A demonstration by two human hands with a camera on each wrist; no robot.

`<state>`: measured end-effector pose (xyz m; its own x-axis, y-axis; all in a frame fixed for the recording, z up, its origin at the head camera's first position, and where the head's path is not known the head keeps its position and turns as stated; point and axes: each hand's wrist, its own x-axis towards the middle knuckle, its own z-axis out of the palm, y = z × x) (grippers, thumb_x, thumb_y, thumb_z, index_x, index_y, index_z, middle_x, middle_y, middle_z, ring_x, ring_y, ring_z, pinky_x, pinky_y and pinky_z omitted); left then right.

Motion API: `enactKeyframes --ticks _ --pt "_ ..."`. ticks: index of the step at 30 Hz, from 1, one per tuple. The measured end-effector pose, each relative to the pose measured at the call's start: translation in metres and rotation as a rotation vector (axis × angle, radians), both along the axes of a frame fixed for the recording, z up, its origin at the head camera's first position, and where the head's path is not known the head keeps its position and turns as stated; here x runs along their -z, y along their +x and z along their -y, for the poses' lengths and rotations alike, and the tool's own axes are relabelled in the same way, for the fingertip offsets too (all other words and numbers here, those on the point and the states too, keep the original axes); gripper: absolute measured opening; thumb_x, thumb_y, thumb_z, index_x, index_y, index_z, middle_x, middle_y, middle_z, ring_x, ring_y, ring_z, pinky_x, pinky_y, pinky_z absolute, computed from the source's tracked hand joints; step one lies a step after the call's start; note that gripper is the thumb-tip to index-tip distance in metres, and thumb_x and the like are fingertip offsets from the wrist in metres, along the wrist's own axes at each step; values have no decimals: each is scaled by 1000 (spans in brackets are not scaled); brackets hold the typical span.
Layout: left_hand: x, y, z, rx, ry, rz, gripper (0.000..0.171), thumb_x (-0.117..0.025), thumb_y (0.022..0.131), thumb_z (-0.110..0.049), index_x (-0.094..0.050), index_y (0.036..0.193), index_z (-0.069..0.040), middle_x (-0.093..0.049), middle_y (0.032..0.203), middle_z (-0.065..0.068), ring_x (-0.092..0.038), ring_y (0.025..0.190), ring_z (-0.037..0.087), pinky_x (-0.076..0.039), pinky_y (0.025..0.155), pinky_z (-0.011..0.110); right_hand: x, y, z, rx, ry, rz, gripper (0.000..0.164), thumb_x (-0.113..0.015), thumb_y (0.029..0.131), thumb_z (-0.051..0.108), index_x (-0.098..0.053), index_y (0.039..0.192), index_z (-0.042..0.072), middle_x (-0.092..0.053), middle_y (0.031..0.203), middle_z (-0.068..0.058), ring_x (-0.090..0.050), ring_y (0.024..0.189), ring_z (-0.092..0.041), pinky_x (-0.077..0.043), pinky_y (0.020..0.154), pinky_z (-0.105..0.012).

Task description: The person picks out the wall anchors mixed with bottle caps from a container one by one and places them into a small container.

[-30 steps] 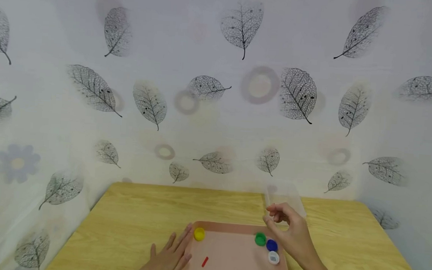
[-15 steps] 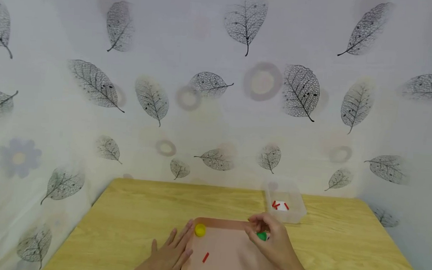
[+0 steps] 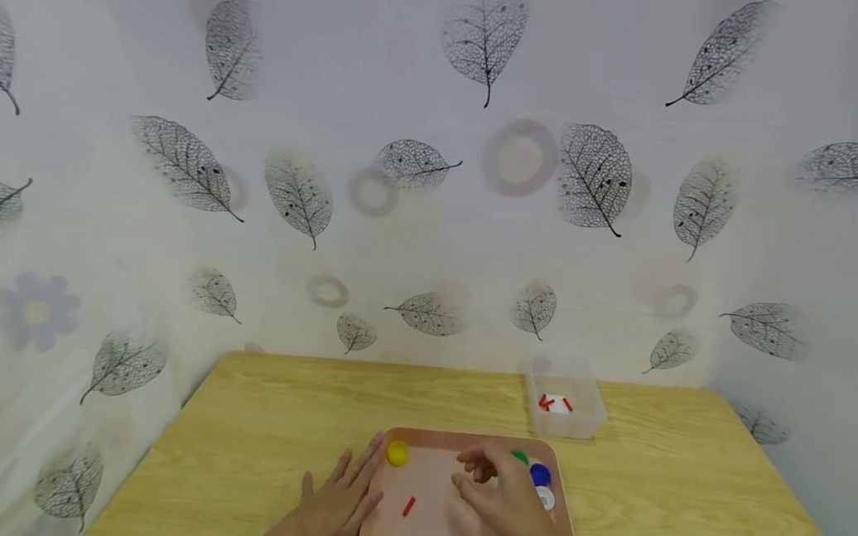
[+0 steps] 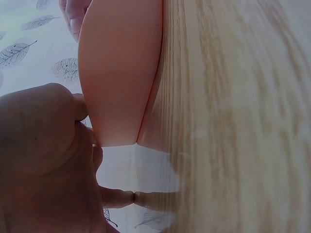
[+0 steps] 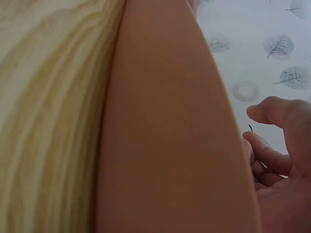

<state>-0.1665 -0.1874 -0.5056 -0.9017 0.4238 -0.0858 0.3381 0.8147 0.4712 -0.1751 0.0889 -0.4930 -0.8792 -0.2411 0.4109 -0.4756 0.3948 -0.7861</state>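
Fingers spread and straight, my left hand rests along the left rim of a pink tray; the left wrist view shows its fingertips at the tray wall. My right hand hovers over the tray's right half with thumb and index finger apart, holding nothing. In the right wrist view that gap is plain, and the other fingers curl loosely. A small red stick lies in the tray between the hands. Two yellow caps sit along the left side. Behind the right hand are a partly hidden green cap, a blue cap and a white cap.
A clear plastic box stands behind the tray's right corner, with several red sticks in it. The wooden table runs back to a leaf-patterned curtain.
My right hand has moved left and nearer, from in front of the clear box to over the tray, uncovering the box's red sticks. My left hand has stayed at the rim.
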Motion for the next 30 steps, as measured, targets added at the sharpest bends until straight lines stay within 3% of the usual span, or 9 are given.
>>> enactKeyframes --ticks 13,20,26,30 --pt "2 0 2 -6 18 -26 58 -22 101 -52 -5 153 -32 -2 158 -12 -20 138 43 -2 82 85 13 -5 26 -139 46 102 18 -71 86 18 -64 97 5 -60 81 6 -55 71 -5 -51 64 -22" --pt "2 -1 0 -1 16 -62 58 -22 101 -51 -6 153 -32 -2 158 -13 -20 138 41 -5 83 85 14 -10 33 -149 113 152 15 -70 86 17 -65 95 7 -60 83 6 -55 72 -6 -50 65 -22" --pt "0 -2 1 -2 10 -27 58 -20 101 -53 -5 153 -32 -1 158 -14 -18 139 41 -3 83 85 15 -12 39 -200 140 302 12 -69 87 17 -65 97 11 -60 85 5 -55 74 -6 -49 67 -20" --pt "-1 -1 4 -7 10 -4 58 -18 101 -54 -4 153 -33 1 158 -14 -18 138 42 -1 82 85 18 -10 45 -230 133 349 12 -65 89 15 -63 100 11 -60 88 5 -55 76 -6 -49 69 -21"
